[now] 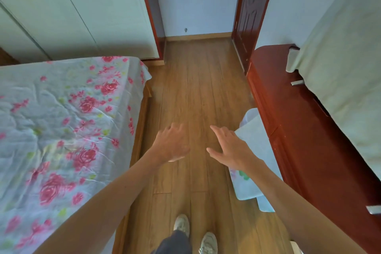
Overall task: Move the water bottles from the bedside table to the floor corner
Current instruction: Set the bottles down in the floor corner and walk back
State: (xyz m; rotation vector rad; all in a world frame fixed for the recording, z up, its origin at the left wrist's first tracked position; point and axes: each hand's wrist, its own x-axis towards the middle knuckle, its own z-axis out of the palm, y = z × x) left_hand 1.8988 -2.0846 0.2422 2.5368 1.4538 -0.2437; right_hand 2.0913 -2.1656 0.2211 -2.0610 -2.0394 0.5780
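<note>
At nine o'clock lies the bed [61,119] under a rose-print sheet, with a pale wardrobe [82,16] behind it at eleven. The left grip [172,144] reaches out over the wooden floor [195,80], fingers loose and spread, holding nothing. Just beside it, toward one o'clock, the right grip [233,148] is likewise spread and bare. A pale folded cloth [247,187] rests on the floor at four o'clock, against a red-brown cabinet [299,130] at three. Where the water bottles are, I cannot tell.
</note>
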